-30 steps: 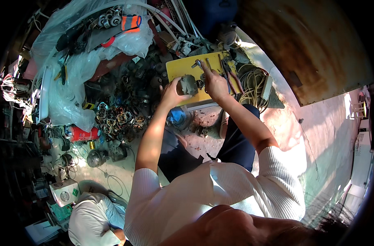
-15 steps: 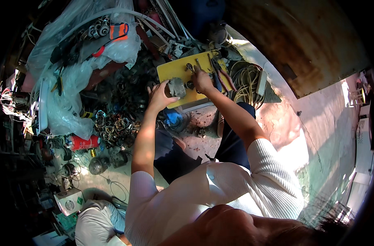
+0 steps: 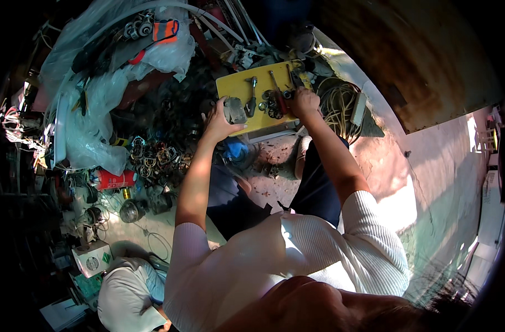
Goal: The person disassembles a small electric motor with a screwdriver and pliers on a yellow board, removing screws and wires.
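Note:
A grey, box-shaped metal part (image 3: 235, 110) sits at the left end of a yellow board (image 3: 233, 86). My left hand (image 3: 216, 122) curls around its left and near sides, thumb along the near edge. Over at the board's right end, my right hand (image 3: 306, 103) is closed on a pair of pliers (image 3: 296, 78); the dark jaws show beyond the fingers, while the handles are mostly covered. Between my hands lie a ratchet wrench (image 3: 252, 95), a red-handled screwdriver (image 3: 278, 93) and several small dark round parts.
Coiled cable (image 3: 341, 108) lies right of the board. Clear plastic sheeting (image 3: 97, 133) and tangled wire parts (image 3: 153, 157) crowd the left, near a red bottle-like thing (image 3: 115, 179). A rusty panel (image 3: 407, 66) stands at upper right. Another person (image 3: 128, 290) is at lower left.
My right hand has let go of the ratchet wrench, which now lies on the board, and has moved right onto the pliers. The left hand stays at the metal part.

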`<state>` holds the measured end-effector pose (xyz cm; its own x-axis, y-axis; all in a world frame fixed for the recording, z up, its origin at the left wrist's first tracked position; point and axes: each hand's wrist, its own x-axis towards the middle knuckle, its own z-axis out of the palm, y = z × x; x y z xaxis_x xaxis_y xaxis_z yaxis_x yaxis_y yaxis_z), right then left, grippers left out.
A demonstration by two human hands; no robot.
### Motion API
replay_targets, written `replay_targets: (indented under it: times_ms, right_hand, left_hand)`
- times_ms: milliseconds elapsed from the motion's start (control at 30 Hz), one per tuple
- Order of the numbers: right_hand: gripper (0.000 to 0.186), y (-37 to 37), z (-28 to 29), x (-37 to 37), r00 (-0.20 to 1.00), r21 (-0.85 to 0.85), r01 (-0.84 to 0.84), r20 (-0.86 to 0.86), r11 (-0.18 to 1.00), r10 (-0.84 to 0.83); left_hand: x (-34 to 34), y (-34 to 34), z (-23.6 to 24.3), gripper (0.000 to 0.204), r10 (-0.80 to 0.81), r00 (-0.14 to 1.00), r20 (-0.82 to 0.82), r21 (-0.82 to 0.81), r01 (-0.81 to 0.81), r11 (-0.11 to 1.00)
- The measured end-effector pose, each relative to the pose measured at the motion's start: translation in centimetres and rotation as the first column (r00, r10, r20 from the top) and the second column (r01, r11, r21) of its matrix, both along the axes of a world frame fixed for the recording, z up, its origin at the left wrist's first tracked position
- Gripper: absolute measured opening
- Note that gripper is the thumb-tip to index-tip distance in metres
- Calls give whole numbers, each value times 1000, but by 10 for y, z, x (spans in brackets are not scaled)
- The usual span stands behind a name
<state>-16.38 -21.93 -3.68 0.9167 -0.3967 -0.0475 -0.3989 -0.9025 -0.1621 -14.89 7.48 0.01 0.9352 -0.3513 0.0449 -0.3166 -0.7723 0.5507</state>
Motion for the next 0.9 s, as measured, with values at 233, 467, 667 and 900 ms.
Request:
replay_targets:
  times_ms: [233,467,667,900]
  right_hand:
    - [54,-8,22,0,998,239,60,11,969,-65]
    - [42,-10,44,-63,979,994,-55,73,96,-189]
    - [29,15,51,-176,978,983,-66,30,171,205]
    - [35,14,38,-221,979,941,-173,131,291,158]
  left_hand:
    - [-17,10,-5,97,-70,989,-133,-403,11,915]
    - [-90,45,-22,98,-412,798,-440,-878,-285,386]
    - [-131,52,-60,97,-447,716,-536,-837,-386,387]
    - [-148,52,-53,91,-449,676,-585,-777,-307,550]
